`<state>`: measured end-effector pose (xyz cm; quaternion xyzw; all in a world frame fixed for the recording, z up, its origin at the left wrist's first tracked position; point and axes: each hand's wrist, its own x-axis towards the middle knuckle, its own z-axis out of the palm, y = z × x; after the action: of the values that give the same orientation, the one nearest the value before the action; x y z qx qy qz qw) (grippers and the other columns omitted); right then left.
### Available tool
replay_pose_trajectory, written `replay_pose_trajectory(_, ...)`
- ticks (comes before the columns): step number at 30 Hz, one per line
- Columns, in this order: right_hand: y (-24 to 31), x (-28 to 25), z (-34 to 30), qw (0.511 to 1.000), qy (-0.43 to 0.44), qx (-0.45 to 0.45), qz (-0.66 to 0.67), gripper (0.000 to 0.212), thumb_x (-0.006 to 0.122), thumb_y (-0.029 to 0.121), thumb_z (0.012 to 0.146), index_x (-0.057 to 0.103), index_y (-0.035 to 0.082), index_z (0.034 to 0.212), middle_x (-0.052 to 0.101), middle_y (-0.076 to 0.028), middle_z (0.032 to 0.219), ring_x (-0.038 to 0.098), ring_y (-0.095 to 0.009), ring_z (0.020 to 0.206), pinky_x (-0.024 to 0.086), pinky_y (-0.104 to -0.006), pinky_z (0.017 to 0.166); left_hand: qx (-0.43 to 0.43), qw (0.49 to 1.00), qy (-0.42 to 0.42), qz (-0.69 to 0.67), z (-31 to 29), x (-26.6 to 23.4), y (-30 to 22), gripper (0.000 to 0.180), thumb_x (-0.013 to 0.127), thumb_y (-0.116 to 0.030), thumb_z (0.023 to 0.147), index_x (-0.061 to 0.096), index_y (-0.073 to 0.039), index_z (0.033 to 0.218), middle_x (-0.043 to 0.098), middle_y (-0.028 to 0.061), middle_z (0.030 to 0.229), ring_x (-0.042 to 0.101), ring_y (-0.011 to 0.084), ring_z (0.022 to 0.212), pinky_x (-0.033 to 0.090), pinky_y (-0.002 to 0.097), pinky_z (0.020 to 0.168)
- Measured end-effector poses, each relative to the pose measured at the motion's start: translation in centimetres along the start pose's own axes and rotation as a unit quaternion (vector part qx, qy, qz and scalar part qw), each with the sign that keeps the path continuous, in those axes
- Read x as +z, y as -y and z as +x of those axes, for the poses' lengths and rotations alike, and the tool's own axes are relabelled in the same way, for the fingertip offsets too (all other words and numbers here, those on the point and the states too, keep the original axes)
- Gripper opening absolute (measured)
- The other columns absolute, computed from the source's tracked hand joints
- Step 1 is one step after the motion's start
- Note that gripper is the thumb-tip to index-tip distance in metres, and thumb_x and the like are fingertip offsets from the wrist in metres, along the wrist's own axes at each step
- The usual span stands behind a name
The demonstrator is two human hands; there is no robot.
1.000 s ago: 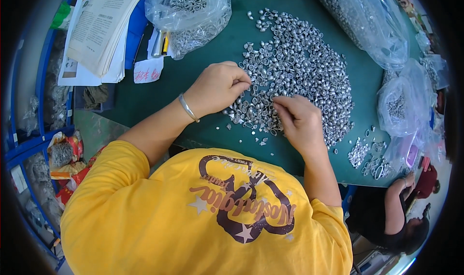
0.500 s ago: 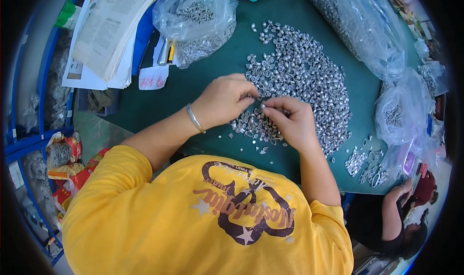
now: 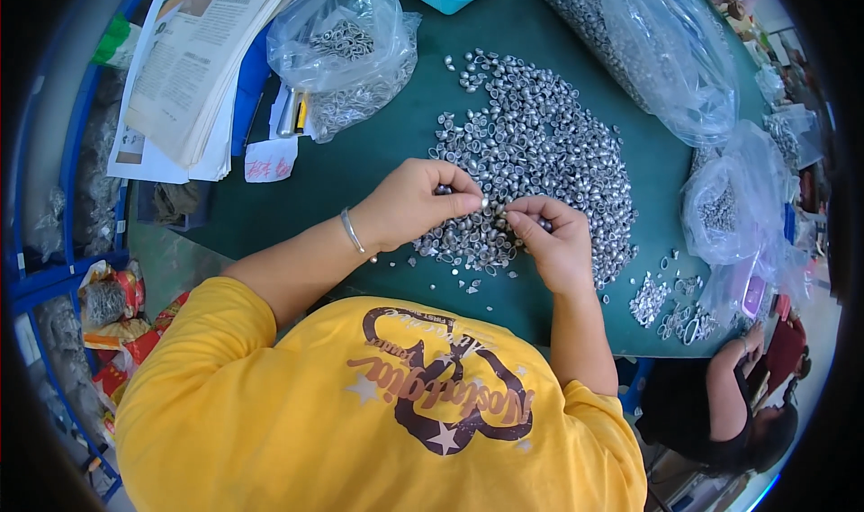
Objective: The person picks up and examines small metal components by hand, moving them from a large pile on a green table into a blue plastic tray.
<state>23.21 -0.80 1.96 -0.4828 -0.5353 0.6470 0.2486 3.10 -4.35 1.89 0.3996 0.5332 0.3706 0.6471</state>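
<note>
From the head view, I see both hands low over the near left part of a heap of small silver metal pieces, which lies spread on the green counter. The left hand has thumb and forefinger pinched on a small shiny piece at their tips. Just beside it, the right hand brings its thumb and forefinger close together; I cannot tell whether they grip anything. The two hands are near each other but apart. Beyond the left hand I see a clear bag of metal parts and a stack of papers. A blue tray sits at the top, and a long plastic bag lies to the right of the heap.
</note>
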Motion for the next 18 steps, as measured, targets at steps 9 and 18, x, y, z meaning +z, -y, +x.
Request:
replay_pose_trajectory(9, -1.1, 1.0, 0.7, 0.876, -0.069, -0.269, -0.394, 0.007, 0.062, 0.008, 0.075, 0.065, 0.006, 0.082, 0.058, -0.01, 0.07, 0.058, -0.028, 0.063, 0.048, -0.0344, 0.057, -0.081, 0.922, 0.085, -0.369, -0.2, -1.4, 1.6, 0.008, 0.053, -0.009, 0.088, 0.057, -0.003, 0.092, 0.059, 0.0089, 0.087, 0.044, 0.0046, 0.059, 0.034, 0.0146, 0.048)
replay_pose_trajectory(18, -0.7, 0.9, 1.6, 0.847, -0.083, -0.302, -0.43, 0.008, 0.059, 0.011, 0.079, 0.062, 0.005, 0.084, 0.058, -0.008, 0.07, 0.058, -0.023, 0.061, 0.047, -0.0339, 0.055, -0.11, 0.917, 0.042, -0.381, -0.2, -0.7, 1.4, 0.017, 0.052, -0.009, 0.088, 0.057, -0.002, 0.103, 0.059, 0.0074, 0.088, 0.047, 0.0045, 0.061, 0.037, 0.0146, 0.049)
